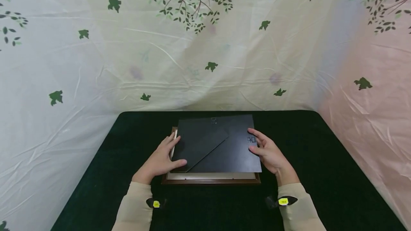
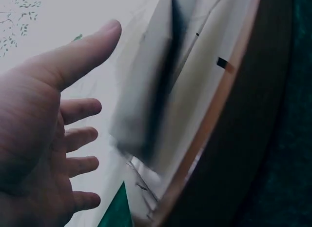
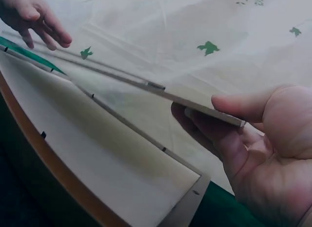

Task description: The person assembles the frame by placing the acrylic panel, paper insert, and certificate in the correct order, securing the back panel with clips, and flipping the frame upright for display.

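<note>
"Cream sleeves (image 1: 133, 206) are reaching in nearest the camera, with a black strap (image 1: 292, 199) and a yellow tag (image 1: 283, 201) showing at each wrist. What are they leading to?"

"Some thin, flat board (image 1: 237, 156), smooth and dark grey. Its slanting flap (image 1: 196, 134) is lying across the left part, and a small metallic-looking fitting (image 1: 213, 120) is sitting near the far edge. Beneath, a brown, wood-like frame (image 1: 212, 181) is resting on the dark green counter (image 1: 96, 195). Pale lining (image 3: 97, 119) is showing inside it, and small black tabs (image 3: 44, 134) are sticking out along its inner edges."

"And behind?"

"Creased, pale cloth (image 1: 179, 63) is hanging there, printed with green leaves and branches."

"Where is the board sitting relative to the hands?"

"Between them, and it is hovering over the frame, with a gap opening below its right end. The right hand (image 1: 271, 154) is pinching its right edge between thumb and fingers. The left hand (image 1: 162, 158) is holding nothing; its thumb and fingers are spreading wide just beside the left edge."

"Is that thumb touching?"

"I cannot tell; from the head it is overlapping the near left corner."

"What else is hiding?"

"The board is covering most of the frame from above, some right fingers are disappearing under it, and in the left wrist view it is blurring badly. The frame is running out of both wrist views."
</note>
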### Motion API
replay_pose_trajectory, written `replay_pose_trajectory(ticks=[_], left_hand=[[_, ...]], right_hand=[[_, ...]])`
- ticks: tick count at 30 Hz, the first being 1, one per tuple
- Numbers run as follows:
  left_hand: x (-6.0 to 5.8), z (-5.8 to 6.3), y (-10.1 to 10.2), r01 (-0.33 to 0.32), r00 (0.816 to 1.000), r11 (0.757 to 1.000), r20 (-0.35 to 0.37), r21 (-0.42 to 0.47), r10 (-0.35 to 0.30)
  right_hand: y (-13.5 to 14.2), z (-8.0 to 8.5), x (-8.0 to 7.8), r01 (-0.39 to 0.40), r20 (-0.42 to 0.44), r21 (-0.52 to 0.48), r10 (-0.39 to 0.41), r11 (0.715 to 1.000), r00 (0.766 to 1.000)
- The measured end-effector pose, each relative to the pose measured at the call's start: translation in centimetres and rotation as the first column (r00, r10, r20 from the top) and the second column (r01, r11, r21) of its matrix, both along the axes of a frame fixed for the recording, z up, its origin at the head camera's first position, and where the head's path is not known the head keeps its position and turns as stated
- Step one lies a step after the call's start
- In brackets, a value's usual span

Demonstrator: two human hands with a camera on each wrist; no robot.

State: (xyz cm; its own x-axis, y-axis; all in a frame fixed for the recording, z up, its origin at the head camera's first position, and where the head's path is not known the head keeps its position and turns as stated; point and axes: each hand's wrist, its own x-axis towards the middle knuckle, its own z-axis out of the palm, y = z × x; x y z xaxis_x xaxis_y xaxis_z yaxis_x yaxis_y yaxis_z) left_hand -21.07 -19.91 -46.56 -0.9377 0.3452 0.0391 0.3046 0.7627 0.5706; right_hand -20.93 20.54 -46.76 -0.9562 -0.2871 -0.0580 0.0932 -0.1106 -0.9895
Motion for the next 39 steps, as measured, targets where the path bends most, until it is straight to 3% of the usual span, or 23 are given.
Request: replay_pose_trajectory(ticks=[9,18,31,35,39], left_hand=[[-0.2,-0.8,-0.1,-0.037,0.998,0.995,0.045,-0.089,0.042],[-0.4,-1.7,0.0,-0.016,0.995,0.992,0.095,-0.125,0.028],[-0.2,-1.3,0.4,-0.012,0.991,0.993,0.132,-0.115,0.027],[-0.2,-1.5,0.4,-0.011,0.991,0.993,0.132,-0.114,0.026],[-0.3,-1.6,0.4,-0.016,0.991,0.993,0.132,-0.118,0.031]], right_hand=[[-0.7,-0.8,-0.2,-0.026,0.072,-0.011,0.026,1.000,0.997],[-1.1,-1.0,-0.1,-0.046,0.126,-0.026,0.049,0.999,0.991],[-1.3,-1.0,-0.2,-0.021,0.183,-0.010,0.022,1.000,0.983],[-1.5,-1.1,-0.2,-0.008,0.172,0.048,-0.001,0.999,0.985],[-1.7,-1.1,-0.4,0.057,0.128,0.244,-0.091,0.968,0.988]])
